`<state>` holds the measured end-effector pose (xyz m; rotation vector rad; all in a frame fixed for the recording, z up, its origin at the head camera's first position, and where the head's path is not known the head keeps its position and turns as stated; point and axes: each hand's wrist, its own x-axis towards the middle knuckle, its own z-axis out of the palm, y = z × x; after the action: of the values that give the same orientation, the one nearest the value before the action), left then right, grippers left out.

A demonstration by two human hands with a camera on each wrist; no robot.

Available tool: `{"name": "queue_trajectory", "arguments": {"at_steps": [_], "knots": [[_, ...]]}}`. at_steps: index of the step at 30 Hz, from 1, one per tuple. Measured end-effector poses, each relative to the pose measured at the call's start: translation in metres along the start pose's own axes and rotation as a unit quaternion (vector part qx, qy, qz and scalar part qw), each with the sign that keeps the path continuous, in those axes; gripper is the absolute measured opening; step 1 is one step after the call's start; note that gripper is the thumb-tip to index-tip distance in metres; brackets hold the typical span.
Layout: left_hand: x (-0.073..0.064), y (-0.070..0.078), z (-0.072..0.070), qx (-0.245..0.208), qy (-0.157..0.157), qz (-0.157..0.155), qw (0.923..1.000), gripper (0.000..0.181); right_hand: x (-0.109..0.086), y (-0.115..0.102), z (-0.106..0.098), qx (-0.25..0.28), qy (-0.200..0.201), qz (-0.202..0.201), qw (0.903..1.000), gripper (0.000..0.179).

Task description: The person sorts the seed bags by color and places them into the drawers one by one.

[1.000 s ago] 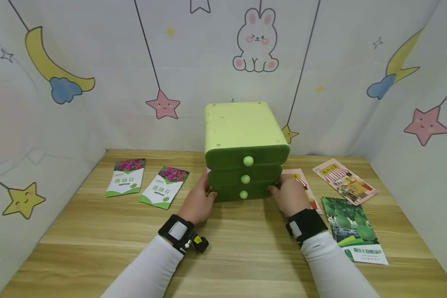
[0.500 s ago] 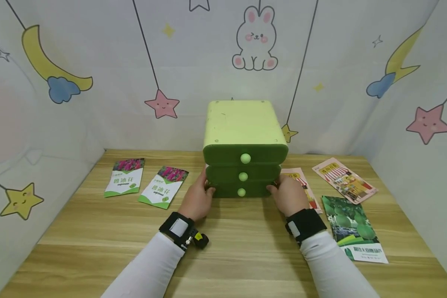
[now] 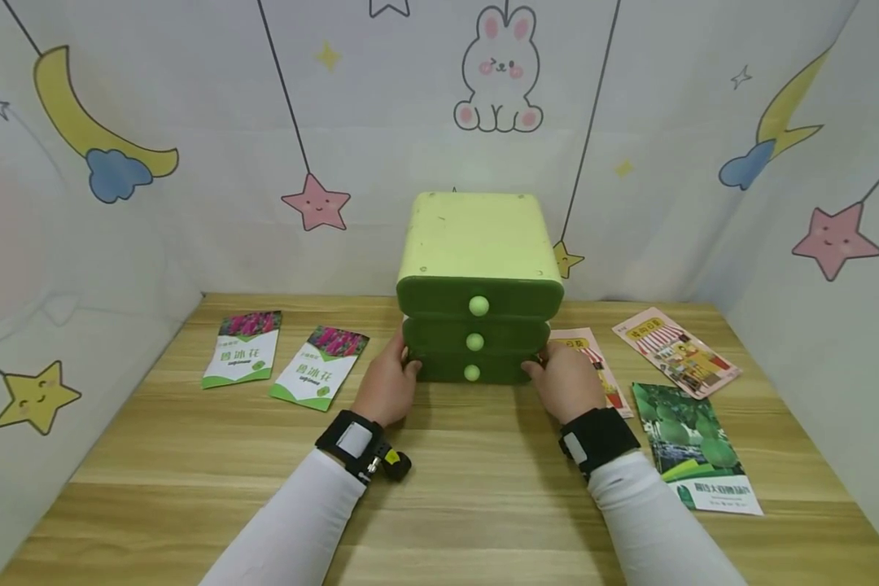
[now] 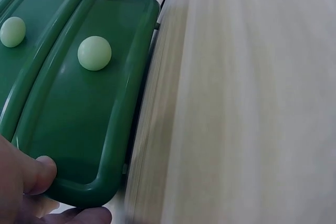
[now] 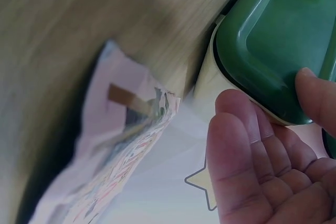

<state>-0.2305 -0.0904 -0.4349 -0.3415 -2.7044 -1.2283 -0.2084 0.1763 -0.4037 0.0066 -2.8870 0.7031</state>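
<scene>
A small three-drawer cabinet (image 3: 479, 236) stands near the back wall, with a pale yellow-green top, dark green drawer fronts and round light-green knobs. My left hand (image 3: 390, 384) grips its lower left corner, the thumb (image 4: 39, 174) on the bottom drawer front and the fingers round the side. At the lower right corner my right hand (image 3: 570, 382) holds the opposite side. Its thumb (image 5: 317, 95) presses the drawer front while the fingers lie along the side wall. All the drawers are pushed in. In the left wrist view the cabinet's lower edge is right at the tabletop.
Two white-and-green seed packets (image 3: 321, 368) with pink flowers lie to the left. On the right are a pink packet (image 3: 677, 352), a green packet (image 3: 696, 448) and another pink packet (image 3: 601, 370) partly behind my right hand. A printed cloth (image 3: 264, 146) hangs behind.
The cabinet has turned slightly to face me squarely, its top swinging level, while both hands keep their hold. The packets have stayed where they were.
</scene>
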Motion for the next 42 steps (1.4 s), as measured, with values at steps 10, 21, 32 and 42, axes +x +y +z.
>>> {"name": "queue_trajectory", "arguments": {"at_steps": [10,21,32,42], "knots": [[0.0047,-0.0017,0.0032,0.007,-0.005,-0.011,0.9999,0.061,0.0044,0.0008,0.0024,0.001,0.000,0.017,0.9999,0.028],[0.0086,-0.0020,0.0038,0.007,-0.008,-0.010,0.9999,0.059,0.0068,0.0010,0.0034,0.006,0.005,0.025,0.9997,0.030],[0.0099,-0.0051,0.0031,-0.013,-0.027,-0.015,0.9994,0.060,0.0043,0.0006,0.0020,-0.019,0.016,0.016,0.9996,0.031],[0.0096,-0.0016,-0.0019,-0.086,-0.031,0.004,0.9958,0.071,0.0010,-0.0014,-0.0035,-0.058,-0.012,0.012,0.9982,0.051]]}}
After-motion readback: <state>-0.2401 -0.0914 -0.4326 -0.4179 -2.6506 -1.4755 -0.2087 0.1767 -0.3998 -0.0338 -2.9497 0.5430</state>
